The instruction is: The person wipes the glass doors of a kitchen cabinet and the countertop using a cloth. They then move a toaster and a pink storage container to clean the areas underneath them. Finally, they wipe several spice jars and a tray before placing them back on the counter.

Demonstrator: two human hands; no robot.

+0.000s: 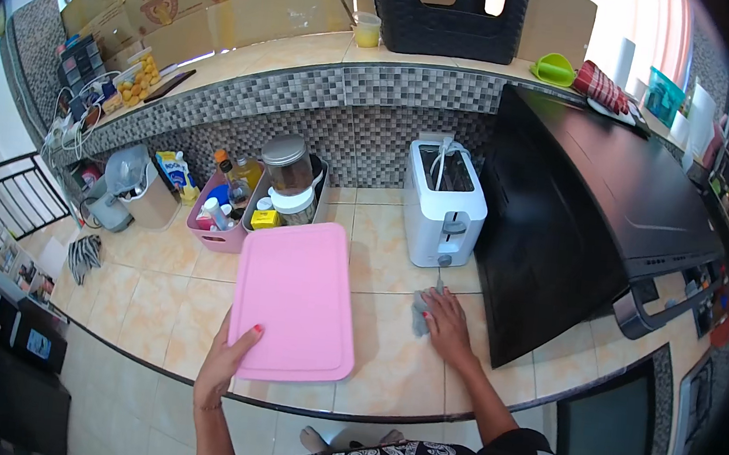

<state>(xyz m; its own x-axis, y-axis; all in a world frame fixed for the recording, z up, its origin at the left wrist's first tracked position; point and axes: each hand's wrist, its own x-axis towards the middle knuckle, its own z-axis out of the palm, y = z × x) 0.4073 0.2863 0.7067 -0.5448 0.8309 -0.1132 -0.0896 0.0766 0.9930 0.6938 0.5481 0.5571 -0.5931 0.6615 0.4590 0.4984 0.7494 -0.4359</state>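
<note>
My left hand (229, 349) grips a pink rectangular plastic board or lid (295, 300) at its near left edge, thumb on top and fingers hidden beneath. The pink piece is over the tiled counter (384, 361); whether it touches the tiles I cannot tell. My right hand (445, 322) lies flat on a grey cloth (420, 315), pressed against the counter. Just beyond that hand stands a white toaster (442, 208), its white cord bundled on top.
A large black appliance (554, 239) borders the right hand. Behind the pink piece are a pink basket (222, 240) of bottles and a grey bin (321, 203) with jars. A beige bin (150, 200) and a striped cloth (84, 258) sit left. A raised ledge (288, 65) runs behind.
</note>
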